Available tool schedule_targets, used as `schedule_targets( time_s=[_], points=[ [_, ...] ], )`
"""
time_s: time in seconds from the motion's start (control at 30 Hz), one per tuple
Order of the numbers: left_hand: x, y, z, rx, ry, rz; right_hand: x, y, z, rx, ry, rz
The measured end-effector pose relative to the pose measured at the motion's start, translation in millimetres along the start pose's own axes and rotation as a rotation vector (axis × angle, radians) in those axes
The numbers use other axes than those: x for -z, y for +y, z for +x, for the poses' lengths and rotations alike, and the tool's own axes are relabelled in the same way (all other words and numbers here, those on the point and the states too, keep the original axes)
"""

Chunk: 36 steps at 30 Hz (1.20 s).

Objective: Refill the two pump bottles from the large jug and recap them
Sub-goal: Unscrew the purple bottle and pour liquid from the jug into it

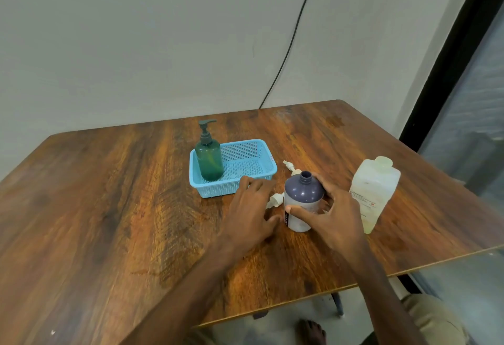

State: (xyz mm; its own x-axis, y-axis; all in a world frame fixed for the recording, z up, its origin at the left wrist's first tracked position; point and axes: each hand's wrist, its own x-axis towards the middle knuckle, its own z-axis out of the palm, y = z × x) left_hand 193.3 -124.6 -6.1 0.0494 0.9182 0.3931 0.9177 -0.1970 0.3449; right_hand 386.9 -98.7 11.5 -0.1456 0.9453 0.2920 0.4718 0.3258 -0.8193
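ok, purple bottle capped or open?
Open. The purple bottle stands with a bare neck; a white pump lies on the table beside it.

Soft, even, fairly bright light casts faint shadows; a dull sheen lies on the brown wood-grain desk (109, 208). Wide-angle distortion curves the edges, and the left hand (251, 213) looks slightly motion-blurred

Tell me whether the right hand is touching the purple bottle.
Touching. The head view shows the right hand gripping the purple bottle: thumb across its front, fingers curled behind its shoulder.
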Motion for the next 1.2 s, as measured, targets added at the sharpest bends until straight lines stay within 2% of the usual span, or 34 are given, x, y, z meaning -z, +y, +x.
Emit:
schedule_targets(
  time_s=[0.2, 0.4, 0.5, 0.63, 0.73, 0.8, 0.87, 1.0, 1.2],
  points=[
    [14, 18, 2, -0.016, -0.078, -0.360, 0, 1, -5, -0.034, 0.013, -0.011],
    [0, 28, 15, -0.078, -0.013, -0.438, 13, -3, -18, -0.114, 0.038, 0.005],
    [-3, 35, 19, -0.055, 0.048, -0.485, 25, -7, -32, -0.091, 0.143, -0.020],
    [-8, 43, 24, -0.014, 0.118, -0.538, 43, -5, -44, -0.001, 0.377, 0.007],
    [-13, 48, 26, -0.012, 0.122, -0.552, 57, 7, -43, -0.033, 0.562, 0.022],
    [-15, 50, 26, -0.006, 0.114, -0.534, 65, 18, -40, -0.078, 0.618, -0.007],
    [-17, 51, 26, -0.001, 0.109, -0.527, 69, 29, -33, -0.175, 0.582, -0.021],
    [-17, 49, 27, 0.005, 0.090, -0.521, 63, 47, -17, -0.281, 0.333, 0.007],
    [-17, 47, 27, 0.000, 0.087, -0.542, 45, 55, -8, -0.255, 0.423, -0.024]
  ],
)
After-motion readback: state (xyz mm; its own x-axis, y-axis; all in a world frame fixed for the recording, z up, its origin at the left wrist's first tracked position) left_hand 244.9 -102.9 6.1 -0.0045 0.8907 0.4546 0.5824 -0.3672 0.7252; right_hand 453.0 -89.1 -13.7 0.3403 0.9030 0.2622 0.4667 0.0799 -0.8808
